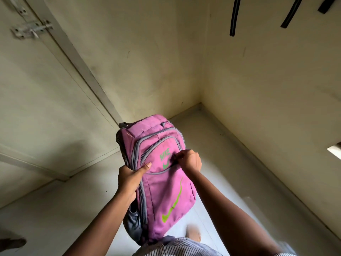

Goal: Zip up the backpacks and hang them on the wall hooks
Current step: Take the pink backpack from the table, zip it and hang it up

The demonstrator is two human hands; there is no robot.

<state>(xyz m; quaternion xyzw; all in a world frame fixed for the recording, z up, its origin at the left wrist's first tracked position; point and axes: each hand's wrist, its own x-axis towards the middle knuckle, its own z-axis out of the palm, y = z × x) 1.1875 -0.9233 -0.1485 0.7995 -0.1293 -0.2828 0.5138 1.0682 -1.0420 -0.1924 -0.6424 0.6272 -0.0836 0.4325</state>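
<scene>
A pink backpack (162,185) with grey zips and green logos is held in front of me above the floor, its front facing up. My left hand (130,180) grips its left side, thumb lying on the front pocket. My right hand (190,159) is closed in a pinch at the right end of the front pocket's zip; the zip pull itself is hidden by the fingers. The grey carry handle (124,124) shows at the top left of the bag.
Dark straps (233,17) of other bags hang on the right wall at the top. A door with a metal latch (32,29) is at the left. The room corner lies ahead, and a bare foot (193,233) stands on the floor below the bag.
</scene>
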